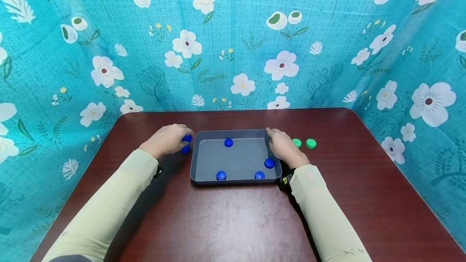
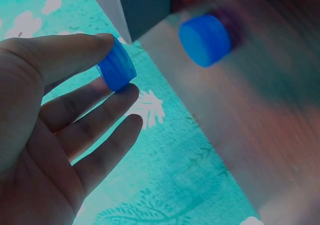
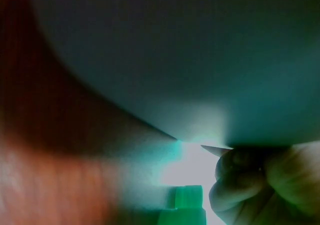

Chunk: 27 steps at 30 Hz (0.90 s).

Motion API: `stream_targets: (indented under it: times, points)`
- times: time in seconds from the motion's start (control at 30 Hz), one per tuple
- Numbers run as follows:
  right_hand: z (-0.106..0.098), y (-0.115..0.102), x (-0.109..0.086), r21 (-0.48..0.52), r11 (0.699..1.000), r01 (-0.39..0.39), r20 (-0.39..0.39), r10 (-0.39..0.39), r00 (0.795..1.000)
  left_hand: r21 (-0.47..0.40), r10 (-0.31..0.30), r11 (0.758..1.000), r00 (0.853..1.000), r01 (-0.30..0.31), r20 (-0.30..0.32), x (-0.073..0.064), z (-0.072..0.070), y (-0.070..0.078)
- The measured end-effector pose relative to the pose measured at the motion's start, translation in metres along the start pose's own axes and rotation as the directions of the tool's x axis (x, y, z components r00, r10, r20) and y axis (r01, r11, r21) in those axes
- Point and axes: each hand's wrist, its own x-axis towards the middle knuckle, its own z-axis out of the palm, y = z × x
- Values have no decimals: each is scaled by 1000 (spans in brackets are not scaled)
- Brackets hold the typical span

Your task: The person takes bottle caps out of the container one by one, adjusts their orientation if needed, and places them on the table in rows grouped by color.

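Observation:
A blue bottle cap (image 2: pixel 118 69) is pinched between the thumb and fingertips of my left hand (image 1: pixel 167 140), just left of the grey tray (image 1: pixel 209 155). A second blue bottle cap (image 2: pixel 205 40) lies on the table beside that hand. My right hand (image 1: pixel 285 146) grips the tray's right wall; in the right wrist view its curled fingers (image 3: pixel 240 185) show at the edge, while the tray's outer side (image 3: pixel 165 60) fills much of the picture. Several blue bottle caps (image 1: pixel 228 142) lie spread about inside the tray.
Two green bottle caps (image 1: pixel 311 143) are on the table to the right of my right hand, one partly hidden by it. The dark red-brown table (image 1: pixel 233 217) has rounded far corners. A blue flowered cloth (image 1: pixel 233 51) hangs behind and around it.

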Motion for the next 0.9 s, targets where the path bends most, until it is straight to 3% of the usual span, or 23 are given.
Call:
stream_targets:
  times: [0.3, 0.57, 0.9]
  points:
    - [0, -1, 0, -12, 1000, -1, -2, 1, 1000, 6, -36, 999, 999, 36, 3, -11, 11, -20]
    - [0, 0, 1, -17, 1000, -1, -2, 1, 1000, -39, -88, 995, 996, 89, 14, -20, 15, -28]
    - [0, -1, 3, -17, 1000, -16, -7, 16, 1000, -43, -116, 992, 993, 118, 33, -21, 21, -37]
